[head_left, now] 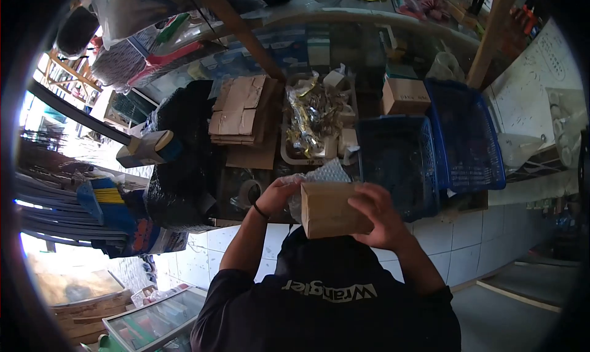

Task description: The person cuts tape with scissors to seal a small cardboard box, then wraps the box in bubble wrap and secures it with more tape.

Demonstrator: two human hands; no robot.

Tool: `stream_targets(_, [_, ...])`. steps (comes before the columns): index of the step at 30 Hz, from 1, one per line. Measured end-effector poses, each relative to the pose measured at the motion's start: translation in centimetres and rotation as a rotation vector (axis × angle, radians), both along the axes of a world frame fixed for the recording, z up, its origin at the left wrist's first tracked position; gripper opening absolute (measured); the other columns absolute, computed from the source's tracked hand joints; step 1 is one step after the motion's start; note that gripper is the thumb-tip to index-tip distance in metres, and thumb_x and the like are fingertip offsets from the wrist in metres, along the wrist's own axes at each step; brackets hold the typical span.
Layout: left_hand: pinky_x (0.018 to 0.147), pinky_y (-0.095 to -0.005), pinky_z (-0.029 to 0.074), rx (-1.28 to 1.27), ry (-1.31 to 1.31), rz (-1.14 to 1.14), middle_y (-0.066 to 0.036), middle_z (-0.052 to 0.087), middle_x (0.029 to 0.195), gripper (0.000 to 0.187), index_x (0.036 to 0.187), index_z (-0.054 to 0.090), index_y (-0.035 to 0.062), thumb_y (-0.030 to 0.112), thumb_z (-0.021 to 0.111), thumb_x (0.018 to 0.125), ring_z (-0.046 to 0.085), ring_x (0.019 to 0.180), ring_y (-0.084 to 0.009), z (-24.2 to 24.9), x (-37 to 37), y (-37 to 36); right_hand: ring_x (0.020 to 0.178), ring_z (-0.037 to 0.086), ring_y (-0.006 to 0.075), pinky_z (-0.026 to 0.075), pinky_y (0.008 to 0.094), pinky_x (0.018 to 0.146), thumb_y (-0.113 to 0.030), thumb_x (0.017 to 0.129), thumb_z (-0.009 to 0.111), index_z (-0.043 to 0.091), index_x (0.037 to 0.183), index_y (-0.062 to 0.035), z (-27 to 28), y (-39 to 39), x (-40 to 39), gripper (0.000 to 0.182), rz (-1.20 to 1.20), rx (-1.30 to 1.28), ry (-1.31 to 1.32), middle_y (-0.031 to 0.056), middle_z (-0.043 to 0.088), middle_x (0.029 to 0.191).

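A small brown cardboard box [332, 212] is held in front of the chest, over the near edge of the counter. My right hand [380, 220] grips its right side, fingers on the front face and near the top. My left hand [279, 195] is at the box's upper left, with its fingers on a piece of bubble wrap [332, 172] that sticks up behind the box. Part of the wrap is hidden by the box. Beyond the hands, a white tray [286, 144] holds shiny gold and silver packets [307, 115] and small white boxes.
Flattened cardboard boxes [236, 109] are stacked left of the tray, beside a large black plastic bag [178, 167]. A tape roll [249, 191] lies near my left hand. To the right are blue baskets [399, 126] [470, 137] and a brown box [405, 96].
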State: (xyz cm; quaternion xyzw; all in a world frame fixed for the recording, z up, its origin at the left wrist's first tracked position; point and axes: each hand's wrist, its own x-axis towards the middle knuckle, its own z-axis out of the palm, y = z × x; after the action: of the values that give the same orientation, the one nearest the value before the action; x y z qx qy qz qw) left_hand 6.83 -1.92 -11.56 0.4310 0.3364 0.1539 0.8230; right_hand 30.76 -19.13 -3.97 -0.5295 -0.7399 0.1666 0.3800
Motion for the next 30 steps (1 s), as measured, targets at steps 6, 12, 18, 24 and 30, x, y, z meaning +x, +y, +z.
stream_targets(6, [0.092,-0.0310,0.043,-0.073,-0.066,-0.099,-0.008,0.061,0.112,0.033,0.115,0.056,-0.0017,0.023,0.047,0.095,0.056,0.106,-0.0160,-2.1,-1.7,1.5,0.123,0.038,0.0364,0.040,0.0473,0.099,-0.013,0.050,0.084,0.050,0.125,-0.0176,-0.9,0.9,-1.7,0.082,-0.001,0.056,-0.087,0.0112,0.040,0.130])
stream_targets(12, [0.105,-0.0358,0.030,0.195,-0.176,-0.403,-0.013,0.045,0.135,0.083,0.136,0.033,-0.0033,0.049,0.065,0.081,0.042,0.125,-0.0214,-4.0,-5.7,4.2,0.124,0.037,0.0358,0.041,0.0461,0.099,-0.013,0.048,0.085,0.050,0.125,-0.0198,-2.2,2.4,-4.4,0.085,-0.022,0.081,-0.159,0.0096,0.040,0.132])
stream_targets(18, [0.106,-0.0335,0.028,0.153,-0.330,-0.408,-0.007,0.043,0.134,0.107,0.138,0.029,0.0016,0.045,0.086,0.058,0.037,0.125,-0.0170,0.1,-5.6,2.7,0.125,0.037,0.0343,0.040,0.0444,0.101,-0.014,0.048,0.085,0.052,0.124,-0.0207,-3.6,2.6,-6.5,0.083,-0.082,0.037,-0.204,0.0080,0.039,0.132])
stream_targets(24, [0.107,-0.0343,0.027,0.199,-0.256,-0.300,-0.007,0.042,0.134,0.104,0.137,0.031,0.0022,0.038,0.088,0.058,0.036,0.126,-0.0171,0.3,-5.7,2.1,0.125,0.037,0.0333,0.039,0.0440,0.102,-0.014,0.049,0.084,0.053,0.123,-0.0202,-4.9,2.7,-8.3,0.081,-0.156,0.076,-0.204,0.0082,0.040,0.131])
stream_targets(30, [0.106,-0.0351,0.028,0.247,-0.162,-0.297,-0.008,0.043,0.133,0.096,0.136,0.031,0.0017,0.025,0.086,0.061,0.038,0.125,-0.0175,0.4,-5.5,3.5,0.125,0.038,0.0300,0.039,0.0412,0.099,-0.020,0.066,0.079,0.050,0.125,-0.0131,-4.3,3.5,-8.7,0.067,-0.195,0.009,-0.077,0.0106,0.040,0.132])
